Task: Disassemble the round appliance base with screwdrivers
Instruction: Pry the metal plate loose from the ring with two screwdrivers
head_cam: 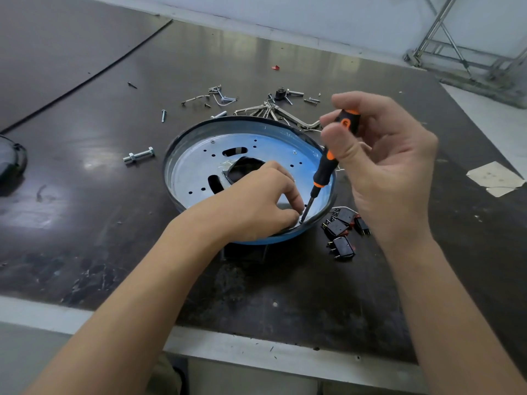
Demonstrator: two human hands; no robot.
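The round appliance base (199,155) lies upside down on the dark table, a blue-rimmed dish with a silvery perforated plate inside. My right hand (382,166) grips the top of a black and orange screwdriver (323,172), which stands nearly upright with its tip at the near right edge of the plate. My left hand (262,203) rests inside the base, its fingertips curled around the shaft at the tip. Whatever sits under the tip is hidden by my fingers.
Loose screws, bolts and wire clips (256,106) lie scattered behind the base. A large bolt (139,155) lies to its left. Black switches (342,229) sit at its right. A dark rounded object (11,163) is at the left edge, a paper scrap (494,178) at right.
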